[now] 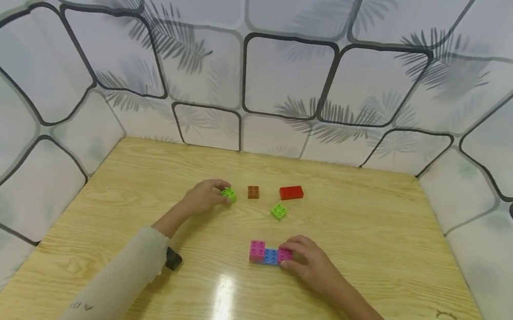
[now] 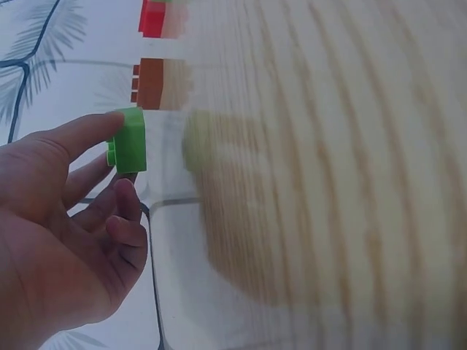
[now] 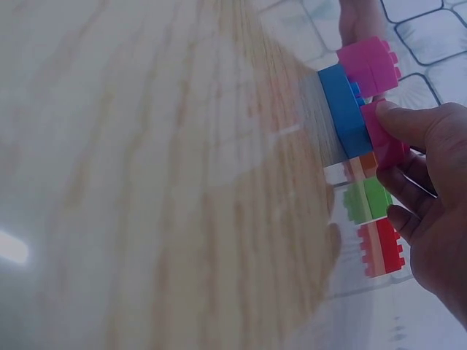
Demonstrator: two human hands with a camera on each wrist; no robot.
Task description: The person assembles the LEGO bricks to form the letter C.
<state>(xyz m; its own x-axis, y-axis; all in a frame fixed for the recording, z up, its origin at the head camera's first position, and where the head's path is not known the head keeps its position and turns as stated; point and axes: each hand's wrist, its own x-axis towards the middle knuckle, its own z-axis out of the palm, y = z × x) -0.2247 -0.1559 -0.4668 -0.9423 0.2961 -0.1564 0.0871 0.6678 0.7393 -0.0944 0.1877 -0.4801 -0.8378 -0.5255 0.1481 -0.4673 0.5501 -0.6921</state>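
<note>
In the head view my left hand (image 1: pixel 205 197) pinches a green brick (image 1: pixel 229 194) between thumb and fingers; the left wrist view shows the same green brick (image 2: pixel 131 141) with its studs toward the palm. My right hand (image 1: pixel 313 264) holds the pink brick (image 1: pixel 284 255) at the right end of a blue brick (image 1: pixel 270 256). At the blue brick's left end stands a taller pink piece (image 1: pixel 257 251). In the right wrist view, the thumb and fingers grip the pink brick (image 3: pixel 384 137) on the blue brick (image 3: pixel 344 113).
Behind the blue and pink assembly lie another green brick (image 1: pixel 279 211), a brown brick (image 1: pixel 253 192) and a longer red brick (image 1: pixel 291 193). All rest on a wooden table (image 1: pixel 182 163), with patterned panels (image 1: pixel 288 75) along its back and sides.
</note>
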